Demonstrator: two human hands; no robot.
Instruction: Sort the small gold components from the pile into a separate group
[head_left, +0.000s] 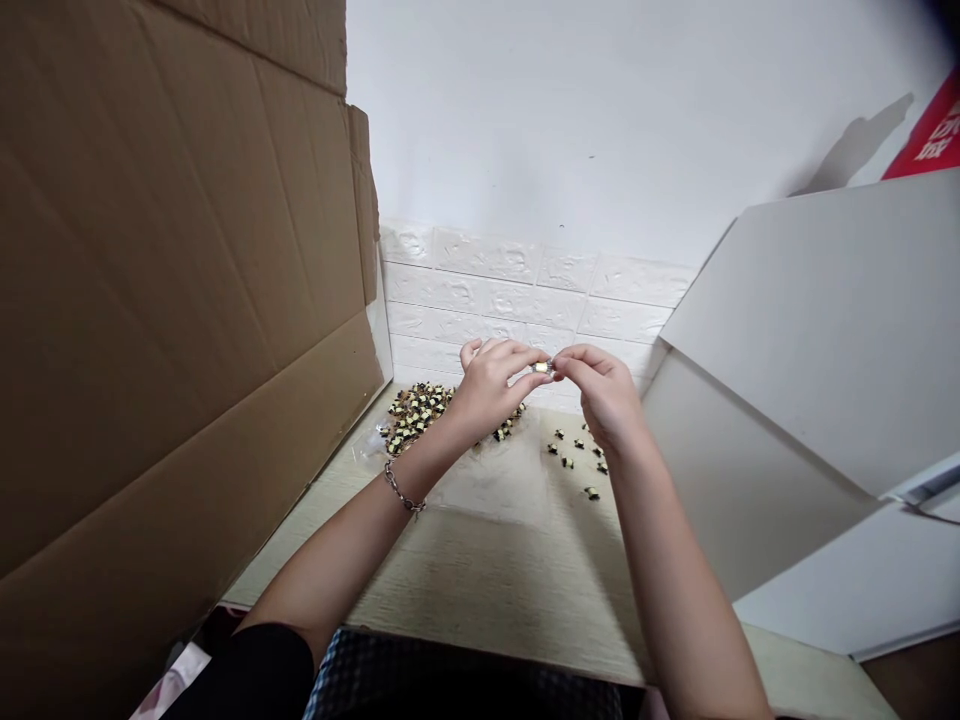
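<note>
Left hand (487,390), right hand (602,393), grips nearly shut on one small component (541,368)

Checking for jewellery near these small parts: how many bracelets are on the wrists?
1. A metal chain bracelet sits on the left wrist, behind the left hand. The right wrist shows none, though the undersides of both wrists are hidden. Both hands pinch a small component.

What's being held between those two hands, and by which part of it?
A tiny yellow-banded component, pinched at its opposite sides between the fingertips of the left hand and the right hand.
</note>
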